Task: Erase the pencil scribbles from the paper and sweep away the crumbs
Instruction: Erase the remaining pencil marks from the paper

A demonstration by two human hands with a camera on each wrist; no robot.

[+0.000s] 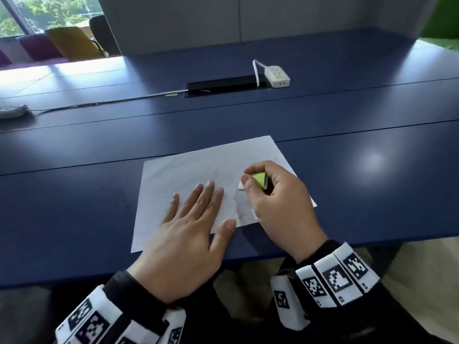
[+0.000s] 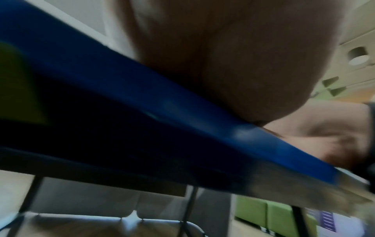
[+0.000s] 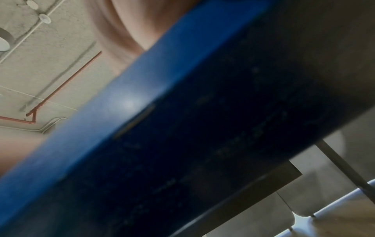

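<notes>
On the far left of the blue table (image 1: 74, 150) a grey plug box (image 1: 11, 111) lay with its thin cable (image 1: 99, 102) running toward the black slot (image 1: 223, 86) in the middle. Lots of bare table stretched left of the paper (image 1: 188, 170) and behind it. The paper lay tilted near the front edge of the table, with its low left corner close to that edge.

The left hand (image 1: 183, 234) lay flat on the lower left part of the paper, fingers straight and spread, holding nothing. Its thumb reached past the paper's bottom edge onto the table.

The right hand (image 1: 275, 202) sat just to the right of it, on the right part of the paper. Its thumb and fingers were curled around the eraser (image 1: 257, 181), which had a green sleeve and a white end. The white end pointed down and left, touching the paper just beside the thumb tip. Faint pencil marks showed on the paper between the two hands. I could not make out any crumbs.

Farther back and to the right a white power strip (image 1: 277, 76) sat by the slot, with bare table to its right.

Only the head view showed the paper and eraser. The left wrist view showed the blurry table edge (image 2: 202, 115) from below, with the palm above it. The right wrist view showed the same edge (image 3: 162, 77), and the ceiling.
</notes>
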